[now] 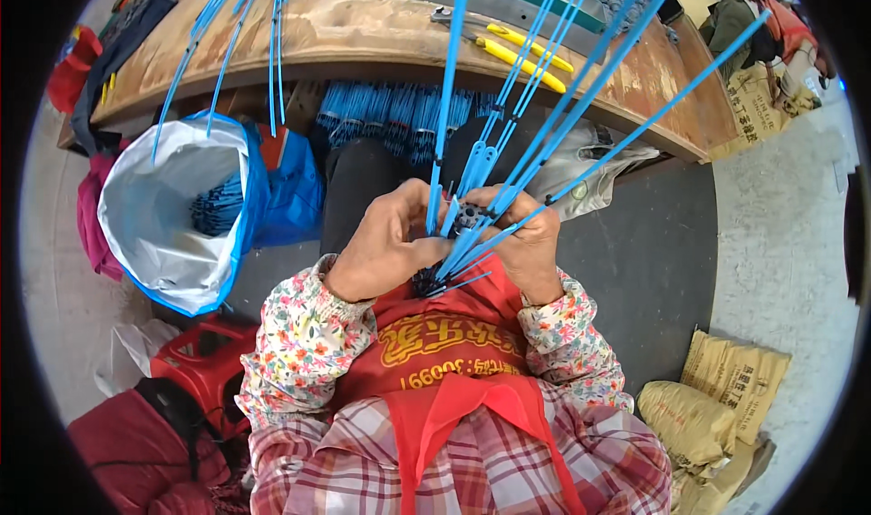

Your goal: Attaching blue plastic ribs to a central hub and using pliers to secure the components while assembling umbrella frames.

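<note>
In front of my lap, my left hand point(392, 241) and my right hand point(526, 243) face each other around a small round black hub point(469, 215) with a notched rim. Long, thin blue ribs point(581, 93) with black joints, like those of an umbrella frame, fan up and away from it. My left fingers are closed in a pinch at the rib ends beside the hub. On the other side, my right fingers are closed round the hub and the lower ribs. Short blue ends and dark pieces point(426, 284) hang below my hands. My fingers partly hide the hub.
Ahead is a wooden bench point(363, 25) with yellow-handled pliers point(522, 61) and blue ribs point(227, 25) hanging over its edge. Bundled blue ribs point(399, 116) sit beneath. A white-lined blue bag point(136, 215) stands left, a red stool point(204, 361) nearer, and tan sacks point(735, 379) lie right.
</note>
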`<state>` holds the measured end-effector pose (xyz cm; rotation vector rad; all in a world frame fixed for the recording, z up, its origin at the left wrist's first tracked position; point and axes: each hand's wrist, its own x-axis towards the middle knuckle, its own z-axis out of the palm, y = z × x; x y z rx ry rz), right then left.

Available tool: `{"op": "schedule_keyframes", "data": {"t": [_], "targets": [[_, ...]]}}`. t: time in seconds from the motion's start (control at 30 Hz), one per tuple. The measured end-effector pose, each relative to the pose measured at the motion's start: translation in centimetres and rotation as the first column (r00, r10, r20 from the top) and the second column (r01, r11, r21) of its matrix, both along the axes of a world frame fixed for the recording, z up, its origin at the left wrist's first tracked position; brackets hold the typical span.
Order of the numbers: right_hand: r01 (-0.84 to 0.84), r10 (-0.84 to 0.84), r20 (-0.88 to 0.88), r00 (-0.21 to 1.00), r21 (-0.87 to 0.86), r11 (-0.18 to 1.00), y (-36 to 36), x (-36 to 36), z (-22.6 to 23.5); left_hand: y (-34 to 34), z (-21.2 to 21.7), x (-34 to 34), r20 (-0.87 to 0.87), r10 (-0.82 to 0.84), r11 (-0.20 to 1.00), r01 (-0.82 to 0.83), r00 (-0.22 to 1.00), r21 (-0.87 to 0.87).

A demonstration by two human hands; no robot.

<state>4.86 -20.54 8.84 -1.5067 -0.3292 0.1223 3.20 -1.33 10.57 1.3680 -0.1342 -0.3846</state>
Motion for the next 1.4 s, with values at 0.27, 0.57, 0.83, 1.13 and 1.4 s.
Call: {"op": "schedule_keyframes", "data": {"t": [0.27, 0.57, 0.83, 1.13, 1.4], "targets": [[-0.006, 0.001, 0.159, 0.987, 0.027, 1.000, -0.4, -0.7, -0.3, -0.7, 0.1, -1.0, -0.017, 0.045, 0.999, -0.046, 0.999, -0.012], [-0.020, 0.032, 0.257, 0.966, -0.050, 0.999, -1.4, -1.2, -0.2, -2.5, -2.8, -1.3, 0.400, 0.153, 0.988, -0.139, 0.904, -0.064], [-0.060, 0.075, 0.351, 0.933, -0.053, 0.997, -1.2, -0.9, -0.6, -2.7, -2.2, -1.8, 0.462, 0.274, 0.954, -0.300, 0.844, -0.018], [0.007, -0.008, 0.170, 0.985, 0.006, 1.000, 0.3, -1.9, 0.1, -1.5, -1.1, -1.9, 0.064, 0.188, 0.981, -0.184, 0.980, -0.057], [-0.168, 0.159, 0.054, 0.986, 0.239, 0.956, -1.5, 0.2, -1.3, 1.1, -0.3, -0.8, -0.074, -0.241, 0.905, 0.196, 0.968, -0.377]]}}
